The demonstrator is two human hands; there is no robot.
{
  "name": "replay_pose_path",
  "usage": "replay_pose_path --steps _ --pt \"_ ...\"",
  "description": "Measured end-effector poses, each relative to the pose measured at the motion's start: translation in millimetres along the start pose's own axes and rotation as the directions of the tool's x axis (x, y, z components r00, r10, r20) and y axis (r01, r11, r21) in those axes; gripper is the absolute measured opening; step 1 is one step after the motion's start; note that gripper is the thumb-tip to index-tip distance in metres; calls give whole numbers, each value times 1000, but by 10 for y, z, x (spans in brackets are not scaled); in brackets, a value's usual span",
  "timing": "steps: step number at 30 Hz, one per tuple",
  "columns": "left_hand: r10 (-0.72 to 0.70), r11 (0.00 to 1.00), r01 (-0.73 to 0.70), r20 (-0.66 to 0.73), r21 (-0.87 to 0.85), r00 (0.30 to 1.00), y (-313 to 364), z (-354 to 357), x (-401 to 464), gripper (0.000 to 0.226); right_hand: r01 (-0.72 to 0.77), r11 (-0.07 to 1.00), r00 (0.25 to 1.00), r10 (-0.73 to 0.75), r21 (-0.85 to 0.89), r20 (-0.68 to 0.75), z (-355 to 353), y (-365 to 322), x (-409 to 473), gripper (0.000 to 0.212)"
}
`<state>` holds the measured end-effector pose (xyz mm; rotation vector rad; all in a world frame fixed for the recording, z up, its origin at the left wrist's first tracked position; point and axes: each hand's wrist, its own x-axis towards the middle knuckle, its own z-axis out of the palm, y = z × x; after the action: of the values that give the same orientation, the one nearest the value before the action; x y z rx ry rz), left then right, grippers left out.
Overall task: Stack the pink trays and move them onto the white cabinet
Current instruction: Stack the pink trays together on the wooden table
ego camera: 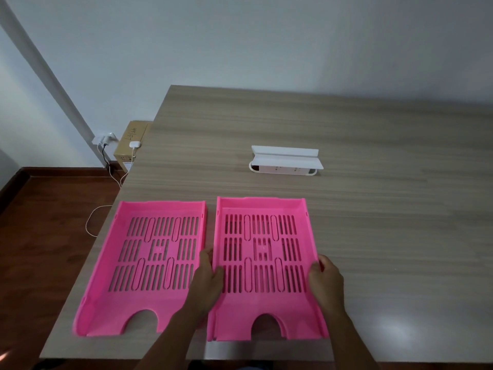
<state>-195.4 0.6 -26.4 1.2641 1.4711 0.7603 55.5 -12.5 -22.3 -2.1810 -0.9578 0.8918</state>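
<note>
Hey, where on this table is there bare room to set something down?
The table is bare right of the right pink tray, and behind the white holder up to the wall. A narrower strip lies between both trays' far ends and that holder. The near left is crowded: the left pink tray, both hands gripping the right one.

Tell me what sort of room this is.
Probably a home office or study: a wood-grain desk against a plain wall, two pink trays held by hands, and chargers plugged in at the skirting.
</note>
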Motion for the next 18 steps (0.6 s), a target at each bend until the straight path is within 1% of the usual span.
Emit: replay_pose_path --steps 7,11,13,15,18 --pt "57 998 -56 71 -19 996 91 95 12 31 -40 999 999 41 20 -21 -112 61 62 32" --pt "33 998 -28 113 -51 993 189 193 76 29 -65 996 996 69 57 -60 -200 59 99 29" --pt "0 999 6 125 -46 992 201 229 154 35 -76 993 993 83 91 -80 -247 57 108 28" --pt "6 1000 -4 130 -11 992 215 254 232 43 -78 991 992 88 113 -94 -299 45 123 27" --pt "-20 1000 18 129 17 991 228 272 340 44 -65 990 988 81 122 -135 -337 4 142 25"
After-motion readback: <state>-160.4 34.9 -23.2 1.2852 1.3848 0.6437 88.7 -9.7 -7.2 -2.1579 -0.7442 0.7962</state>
